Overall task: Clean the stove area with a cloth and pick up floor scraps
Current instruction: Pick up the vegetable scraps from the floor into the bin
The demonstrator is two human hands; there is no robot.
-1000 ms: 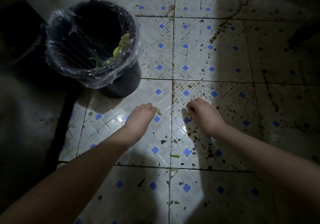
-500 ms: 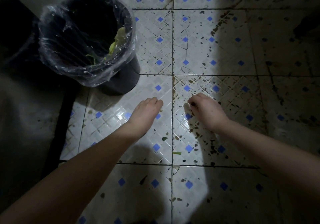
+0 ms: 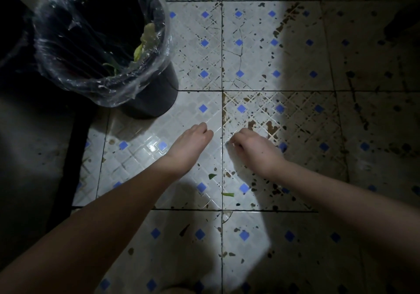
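Since a second ago the pale scrap that lay just off my left fingertips is out of sight, and both hands now sit curled, low over the floor. Left hand: fingers folded under toward the palm, tips hidden from above; cannot tell whether anything is held inside. Right hand: fingers bunched to a pinch, tips touching or just above the tile beside the grout line; whatever is between them is too small to make out. Hands near each other, one on each side of that line, not touching. Remaining scraps: small green leaf bit on the tile between my forearms, pointed end toward my left; a longer green sliver nearer to me, lying flat, long axis running left to right across the grout line. Black bin with clear liner stands upright ahead and left of my left hand, yellow-green peelings against its inner wall. Tiles right of my right hand heavily brown-stained.
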